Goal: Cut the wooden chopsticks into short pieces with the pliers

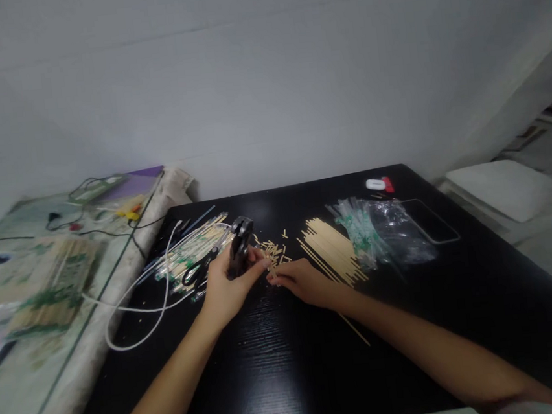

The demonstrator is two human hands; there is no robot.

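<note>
Reference item: the flat, fan-shaped bundle of long, pale wooden sticks [333,250] lying on the black, wood-grained tabletop [269,396]. All positions below are relative to this bundle, as seen by the wearer.

Left hand [227,280]: located left of the bundle, fingers wrapped around a black, compact hand tool [240,240] held upright. Thumb extends toward the right hand.

Right hand [303,281]: located at the near-left edge of the bundle. Thumb and fingertips are together on a small pale piece [271,273], close to the left thumb. Material of the piece cannot be told.

Adjacent items:
- Short, pale cut-stick pieces [276,252]: scattered just left of the bundle, beyond the hands.
- Single thin pale stick [355,329]: on the near side, partly hidden by the right forearm.
- Crumpled, transparent plastic wrappers with green print [356,232]: directly right of the bundle.
- Black-handled scissors [206,264]: farther left, beside the left hand.
- Thin white cable [126,348]: looped at far left.
</note>
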